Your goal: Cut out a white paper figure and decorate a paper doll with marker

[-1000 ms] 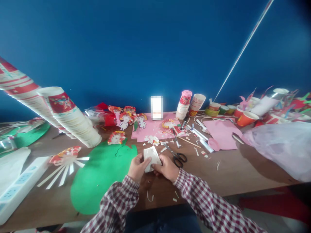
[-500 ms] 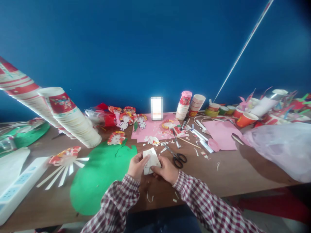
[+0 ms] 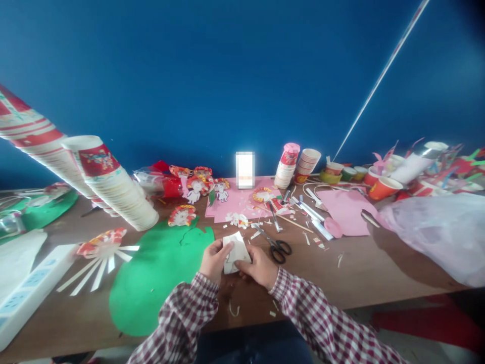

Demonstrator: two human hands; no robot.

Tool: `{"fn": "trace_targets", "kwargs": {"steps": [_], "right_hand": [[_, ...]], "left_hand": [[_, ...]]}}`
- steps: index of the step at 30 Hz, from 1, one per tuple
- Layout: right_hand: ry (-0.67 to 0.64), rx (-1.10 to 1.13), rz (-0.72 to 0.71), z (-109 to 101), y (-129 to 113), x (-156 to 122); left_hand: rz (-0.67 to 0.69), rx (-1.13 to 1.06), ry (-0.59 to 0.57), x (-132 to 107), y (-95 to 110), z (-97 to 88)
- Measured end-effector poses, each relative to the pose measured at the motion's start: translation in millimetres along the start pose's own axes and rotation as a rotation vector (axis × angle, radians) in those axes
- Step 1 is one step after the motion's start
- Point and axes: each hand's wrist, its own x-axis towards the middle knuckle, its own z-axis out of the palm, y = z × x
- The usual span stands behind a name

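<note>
Both my hands hold a small white piece of paper (image 3: 235, 250) just above the brown table's near edge. My left hand (image 3: 212, 261) pinches its left side with thumb and fingers closed. My right hand (image 3: 259, 267) grips its right and lower side, fingers curled. Black-handled scissors (image 3: 276, 246) lie on the table just right of my right hand. A large green paper shape (image 3: 155, 278) lies flat to the left of my left hand.
Tilted stacks of paper cups (image 3: 113, 187) lean at left, a white power strip (image 3: 26, 293) beyond them. Pink paper sheets (image 3: 346, 210), cut-out figures (image 3: 197, 184), cup stacks (image 3: 299, 164), coloured cups (image 3: 382, 187) and a clear plastic bag (image 3: 439, 232) crowd the back and right.
The paper piece has tilted slightly in my hands and my fingers have shifted a little on it. Nothing else on the table has moved.
</note>
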Motion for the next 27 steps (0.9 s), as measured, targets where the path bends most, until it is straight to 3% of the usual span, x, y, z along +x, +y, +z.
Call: {"fn": "trace_targets", "kwargs": {"steps": [27], "right_hand": [[-0.012,0.056,0.012,4.5,-5.1,-3.4]], "left_hand": [[0.012,-0.041,0.01,-1.2,-2.3,-3.8]]}}
